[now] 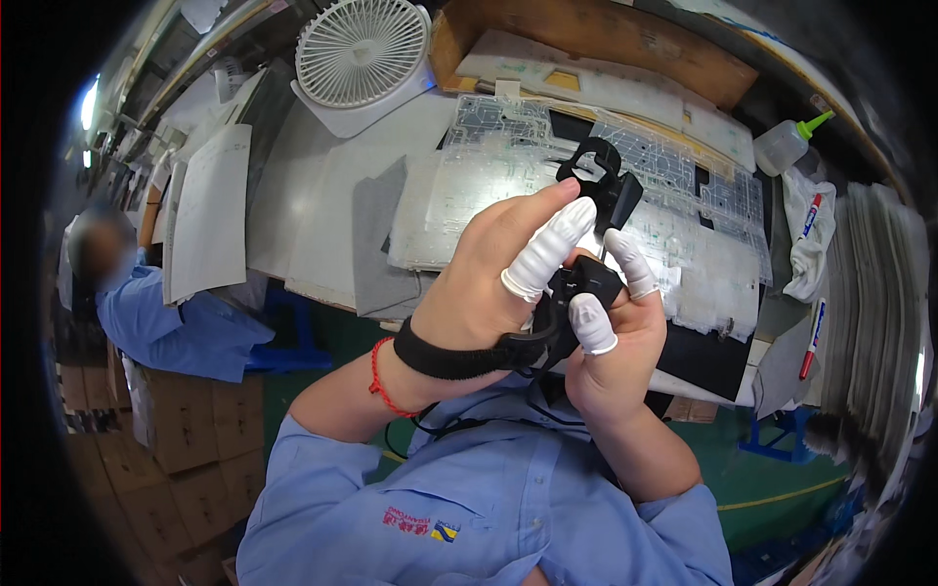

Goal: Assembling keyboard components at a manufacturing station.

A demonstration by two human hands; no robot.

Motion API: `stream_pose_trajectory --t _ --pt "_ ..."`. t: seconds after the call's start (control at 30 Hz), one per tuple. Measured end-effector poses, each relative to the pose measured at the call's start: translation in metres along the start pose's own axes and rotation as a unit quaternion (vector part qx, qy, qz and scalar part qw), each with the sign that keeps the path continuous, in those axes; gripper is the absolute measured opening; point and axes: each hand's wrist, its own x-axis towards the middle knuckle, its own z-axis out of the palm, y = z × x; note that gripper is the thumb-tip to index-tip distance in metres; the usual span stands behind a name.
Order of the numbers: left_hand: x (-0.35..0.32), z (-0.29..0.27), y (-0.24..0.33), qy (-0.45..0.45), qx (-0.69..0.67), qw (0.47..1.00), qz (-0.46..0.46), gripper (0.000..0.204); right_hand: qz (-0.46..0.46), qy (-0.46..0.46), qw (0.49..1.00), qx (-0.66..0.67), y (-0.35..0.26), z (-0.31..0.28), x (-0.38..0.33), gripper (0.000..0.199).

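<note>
Hands (486, 262) around a black device (594, 280), white finger cots (550, 250), cannot tell if grasping

- Shirt (508, 518): light blue, woven cloth, front placket with small pale button (538, 480).
- Left sleeve (308, 474) and right sleeve (674, 532): same blue, short, loose, ending near the elbows.
- Chest pocket (440, 493): same cloth, on wearer's left side.
- Markings by pocket: pinkish-red lettering (405, 522) beside a blue-and-yellow emblem (444, 534).
- Left hand (489, 249): one white finger cot (547, 252), wrinkled, rolled rim.
- Left wrist: wide black strap (445, 359), fuzzy-looking surface; behind it, red braided cord bracelet (379, 381).
- Right hand (625, 347): two white finger cots (592, 325), similarly wrinkled.
- Thin black cable (459, 427) across shirt front; ends not traceable.
</note>
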Motion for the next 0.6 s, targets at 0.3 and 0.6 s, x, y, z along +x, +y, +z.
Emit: stream_pose_trajectory --t 0.3,0.6 --pt "-0.025 -0.022 0.051 -0.278 -0.149 0.947 -0.059 0.066 -0.044 0.031 0.999 0.007 -0.020 -0.020 0.023 0.055" --pt "-0.042 -0.025 0.010 0.041 -0.475 0.859 -0.186 0.024 0.119 -0.102 0.935 0.319 -0.014 -0.046 0.025 0.061"
